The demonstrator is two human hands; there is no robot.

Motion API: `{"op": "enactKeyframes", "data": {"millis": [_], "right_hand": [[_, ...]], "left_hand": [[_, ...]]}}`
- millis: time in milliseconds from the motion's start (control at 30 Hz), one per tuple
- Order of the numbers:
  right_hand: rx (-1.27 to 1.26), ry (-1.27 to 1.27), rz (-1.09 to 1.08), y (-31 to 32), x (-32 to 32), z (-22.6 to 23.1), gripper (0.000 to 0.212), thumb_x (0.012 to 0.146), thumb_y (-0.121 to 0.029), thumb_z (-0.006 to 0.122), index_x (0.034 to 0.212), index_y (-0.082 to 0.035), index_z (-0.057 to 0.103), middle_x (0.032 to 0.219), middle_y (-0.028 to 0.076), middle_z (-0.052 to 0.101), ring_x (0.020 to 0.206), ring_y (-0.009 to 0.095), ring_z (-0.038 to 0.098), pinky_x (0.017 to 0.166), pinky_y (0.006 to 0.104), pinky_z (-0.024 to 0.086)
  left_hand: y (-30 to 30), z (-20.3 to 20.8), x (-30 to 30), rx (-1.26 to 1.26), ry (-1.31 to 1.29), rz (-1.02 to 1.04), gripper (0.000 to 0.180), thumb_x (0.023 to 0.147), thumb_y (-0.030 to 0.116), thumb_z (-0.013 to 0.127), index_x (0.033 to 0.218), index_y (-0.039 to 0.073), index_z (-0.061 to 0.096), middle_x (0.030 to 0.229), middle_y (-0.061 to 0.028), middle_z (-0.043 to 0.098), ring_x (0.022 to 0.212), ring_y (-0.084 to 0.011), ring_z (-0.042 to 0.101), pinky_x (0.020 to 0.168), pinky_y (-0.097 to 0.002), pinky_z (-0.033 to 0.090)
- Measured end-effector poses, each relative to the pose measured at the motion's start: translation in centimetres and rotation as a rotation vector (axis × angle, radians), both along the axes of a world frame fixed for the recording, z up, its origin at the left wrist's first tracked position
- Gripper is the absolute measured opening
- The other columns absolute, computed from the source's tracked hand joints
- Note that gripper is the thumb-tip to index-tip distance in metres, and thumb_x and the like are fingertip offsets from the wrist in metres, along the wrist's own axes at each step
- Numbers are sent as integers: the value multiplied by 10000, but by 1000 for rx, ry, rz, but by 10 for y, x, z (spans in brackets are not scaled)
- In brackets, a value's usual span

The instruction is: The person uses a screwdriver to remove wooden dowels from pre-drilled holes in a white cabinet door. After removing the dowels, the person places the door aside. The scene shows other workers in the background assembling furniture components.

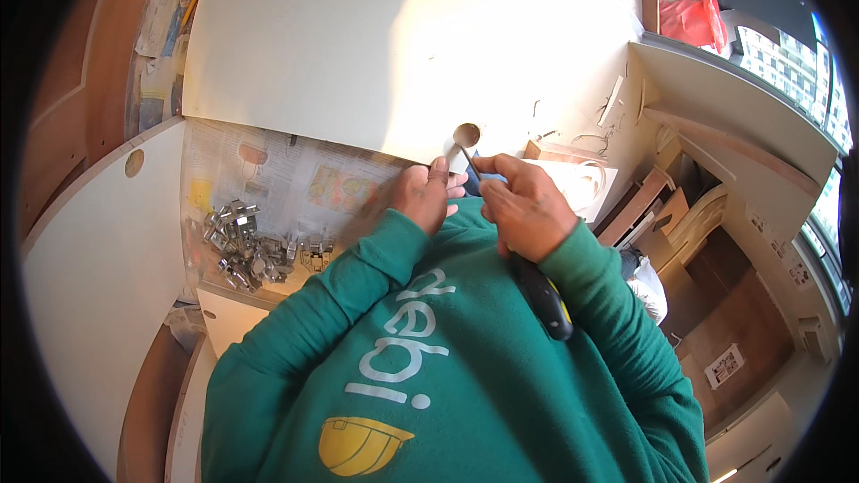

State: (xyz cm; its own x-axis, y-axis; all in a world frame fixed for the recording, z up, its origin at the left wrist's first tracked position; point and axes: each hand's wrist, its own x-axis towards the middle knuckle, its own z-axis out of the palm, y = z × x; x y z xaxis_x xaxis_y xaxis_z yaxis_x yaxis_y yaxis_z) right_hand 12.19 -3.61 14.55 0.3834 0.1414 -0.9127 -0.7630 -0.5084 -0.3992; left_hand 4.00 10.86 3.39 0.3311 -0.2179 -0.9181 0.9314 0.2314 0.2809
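A large white panel [304, 45] lies in front of me, with a round cup hole [466, 135] close to its near edge. My right hand [528, 206] is closed round a screwdriver [542, 300]; its black and yellow handle sticks out below the hand. The thin metal shaft slants up to the near rim of the hole. Just left of the shaft, my left hand [423, 195] is closed at the panel's edge, thumb on top and fingers lower. A pale patch shows between them, and I cannot make out what they hold.
Several metal cabinet hinges [242, 246] lie heaped at the left on newspaper [268, 170]. Upright white boards [107, 259] stand at the left. Wood offcuts [644, 206] and a pale coil [586, 183] lie at the right. A red bag [693, 22] sits by the window.
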Motion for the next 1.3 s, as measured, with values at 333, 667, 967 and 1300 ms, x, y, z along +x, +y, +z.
{"op": "enactKeyframes", "data": {"millis": [333, 667, 967, 1300], "right_hand": [[158, -35, 35, -11, -14, -23, 294, 1002, -95, 479, 1227, 67, 580, 815, 61, 606, 514, 150, 613, 476, 282, 527], [117, 151, -211, -7, -19, -16, 416, 1026, -124, 426, 1364, 93, 536, 776, 41, 586, 455, 143, 581, 469, 309, 538], [389, 240, -732, 3, -27, -27, 413, 1017, -144, 441, 1362, 65, 528, 802, 37, 542, 495, 139, 534, 498, 345, 562], [215, 154, -782, 19, -25, -14, 361, 1036, -112, 428, 1319, 78, 546, 812, 94, 602, 511, 190, 600, 493, 360, 582]], "left_hand": [[7, 4, 1, -46, 16, -28, 610, 1138, 438, 390, 1409, -89, 536, 1288, -159, 717, 1089, -215, 699, 897, -361, 596], [4, -3, -3, -17, -4, -28, 596, 1139, 428, 384, 1334, -93, 598, 1238, -166, 733, 1030, -211, 714, 866, -373, 608], [2, 5, -4, 166, -214, -186, 646, 1115, 493, 389, 913, -41, 692, 750, -87, 691, 729, -179, 692, 627, -304, 535], [5, 13, 2, 260, -309, -231, 669, 1095, 575, 395, 762, 40, 619, 552, -10, 573, 475, -115, 543, 468, -274, 441]]}}
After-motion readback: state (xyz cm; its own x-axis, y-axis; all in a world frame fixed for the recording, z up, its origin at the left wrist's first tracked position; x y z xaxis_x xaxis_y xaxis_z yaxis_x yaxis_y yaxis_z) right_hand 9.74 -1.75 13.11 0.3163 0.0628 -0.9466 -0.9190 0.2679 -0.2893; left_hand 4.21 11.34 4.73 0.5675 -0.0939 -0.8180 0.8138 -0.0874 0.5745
